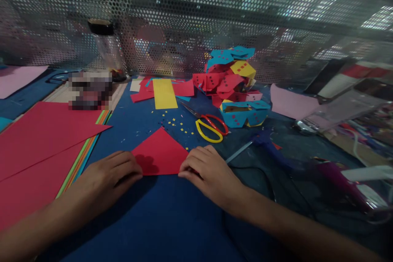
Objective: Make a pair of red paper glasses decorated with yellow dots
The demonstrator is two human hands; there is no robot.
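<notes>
A red sheet of paper [162, 153], folded into a triangle with its point away from me, lies on the blue table. At its left corner my left hand [112, 170] is closed, fingers and thumb pinching the paper. My right hand [204, 170] pinches the opposite corner, hiding that tip. Just beyond the paper, scissors [211, 127] with one yellow and one red handle rest with their blades pointing away. Tiny yellow paper bits [174, 123] are scattered beside the blades.
Stacked coloured sheets [46, 139], red on top, lie at the left. Folded paper pieces with dots [221, 82] are piled at the back, near a yellow strip [165, 94]. On the right are a blue glue gun [270, 145] and cables. A perforated metal panel [172, 20] stands behind.
</notes>
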